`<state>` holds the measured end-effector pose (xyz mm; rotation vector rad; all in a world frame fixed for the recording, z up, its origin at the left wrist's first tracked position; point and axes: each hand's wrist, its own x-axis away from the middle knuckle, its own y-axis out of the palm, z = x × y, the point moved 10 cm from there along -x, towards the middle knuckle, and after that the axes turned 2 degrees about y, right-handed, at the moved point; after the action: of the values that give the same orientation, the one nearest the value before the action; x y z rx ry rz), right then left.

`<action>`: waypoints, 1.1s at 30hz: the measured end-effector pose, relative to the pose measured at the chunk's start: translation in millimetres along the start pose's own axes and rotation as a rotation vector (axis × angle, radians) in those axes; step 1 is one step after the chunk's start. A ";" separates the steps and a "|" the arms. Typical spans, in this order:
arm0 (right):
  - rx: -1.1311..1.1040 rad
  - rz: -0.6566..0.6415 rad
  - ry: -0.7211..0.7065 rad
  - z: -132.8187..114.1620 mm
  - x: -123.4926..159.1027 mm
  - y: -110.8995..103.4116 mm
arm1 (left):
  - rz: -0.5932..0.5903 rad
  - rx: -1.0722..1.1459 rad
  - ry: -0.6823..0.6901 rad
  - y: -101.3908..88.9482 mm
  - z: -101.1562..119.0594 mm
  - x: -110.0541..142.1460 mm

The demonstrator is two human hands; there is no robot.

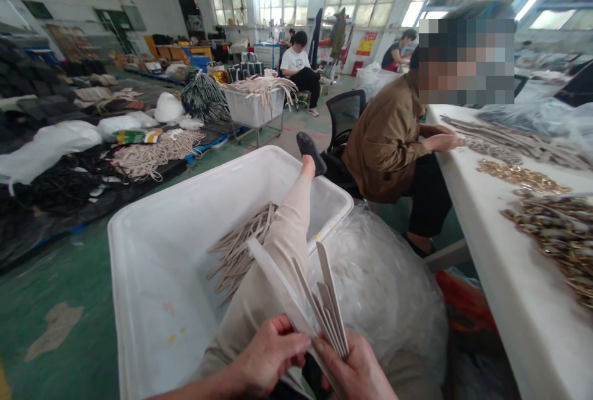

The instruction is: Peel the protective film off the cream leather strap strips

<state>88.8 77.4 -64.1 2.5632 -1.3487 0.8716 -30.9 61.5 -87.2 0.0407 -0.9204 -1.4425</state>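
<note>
My right hand is wrapped round a small bundle of flat grey-beige strips, which fan out upward with their ends at different heights. A wider whitish strip, perhaps a thin plastic sleeve, slants up to the left from between my hands. The fingers of my left hand are closed on its lower edge, close to my right thumb. Beyond my hands, more grey-beige strips lie loose inside a large white tub. My outstretched leg crosses over the tub.
A clear plastic bag bulges right of my leg. A white table on the right bears strips and piles of metal pieces; a co-worker sits beside it. Cord bundles lie left; a cart stands ahead.
</note>
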 end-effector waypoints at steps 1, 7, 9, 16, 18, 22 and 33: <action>-0.014 -0.015 0.009 3.0 1.1 0.2 | 0.019 -0.012 0.022 -2.4 3.8 -0.5; -0.016 0.014 0.003 24.7 8.5 -8.9 | 0.146 -0.022 0.083 -20.0 23.5 -0.8; -0.019 0.092 0.000 17.2 8.1 -11.6 | 0.062 -0.032 0.007 -4.7 11.0 -0.5; -0.123 -0.012 -0.006 3.1 26.5 -16.5 | 0.193 -0.046 0.072 -24.6 30.9 -5.7; -0.118 0.029 0.028 13.5 32.6 -23.9 | 0.223 -0.025 0.065 -32.0 35.8 -7.9; -0.134 0.116 0.022 12.9 25.3 -21.4 | 0.101 -0.066 -0.044 -6.7 12.8 -7.0; -0.593 0.303 -0.171 24.7 19.1 -60.8 | 0.150 0.065 -0.103 2.3 16.5 3.6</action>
<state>155.8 91.2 -64.7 2.0384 -1.7509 0.2182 -38.7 67.0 -73.0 -0.0538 -1.0323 -1.2852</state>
